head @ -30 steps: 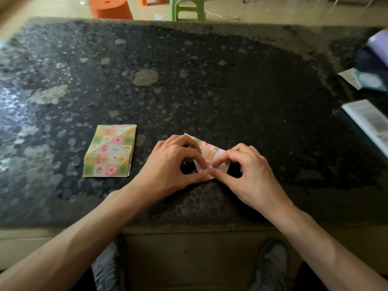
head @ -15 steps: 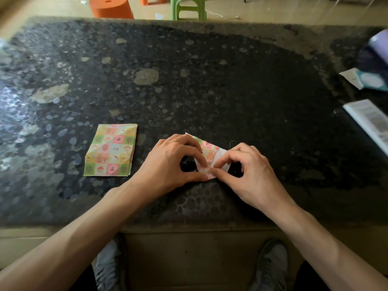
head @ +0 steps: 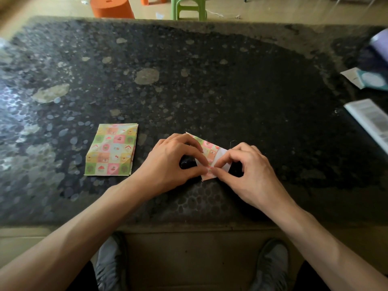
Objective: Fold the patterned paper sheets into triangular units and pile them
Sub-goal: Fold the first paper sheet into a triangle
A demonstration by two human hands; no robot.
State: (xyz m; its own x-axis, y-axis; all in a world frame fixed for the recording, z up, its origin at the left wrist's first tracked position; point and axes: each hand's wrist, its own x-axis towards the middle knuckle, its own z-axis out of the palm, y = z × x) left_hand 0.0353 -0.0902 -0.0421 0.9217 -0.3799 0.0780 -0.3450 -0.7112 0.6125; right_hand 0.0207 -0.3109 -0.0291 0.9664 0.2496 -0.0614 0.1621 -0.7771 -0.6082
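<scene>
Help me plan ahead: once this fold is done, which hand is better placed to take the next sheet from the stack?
Probably the left hand: the stack of patterned sheets lies to its left, while the right hand would have to cross the left hand and the folded piece both hands pinch.

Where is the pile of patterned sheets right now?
In the head view, the pile of patterned sheets lies on the dark table, left of the left hand.

Your dark pebbled table carries a stack of patterned sheets, the half-folded sheet, a booklet and a teal packet
</scene>
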